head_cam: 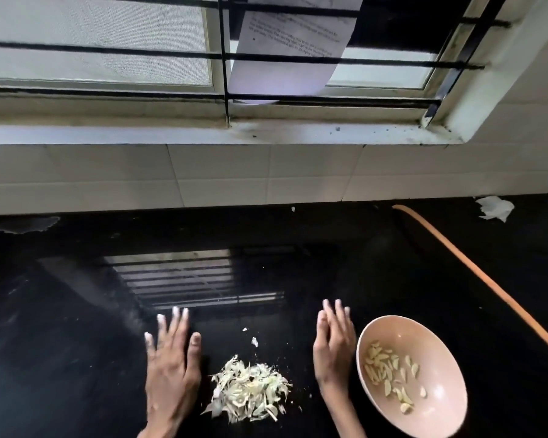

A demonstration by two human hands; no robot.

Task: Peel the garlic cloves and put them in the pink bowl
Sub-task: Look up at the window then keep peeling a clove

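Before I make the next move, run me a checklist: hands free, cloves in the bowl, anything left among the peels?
1. Left hand holds nothing, fingers spread: ok.
2. Right hand holds nothing, fingers straight: ok.
3. Peeled cloves lie inside the pink bowl: ok.
4. Bowl sits on the counter, apart from the peel pile: ok.
5. No unpeeled clove hidden in the pile: cannot tell.
6. All peels gathered: not ok, stray scraps lie beyond the pile.
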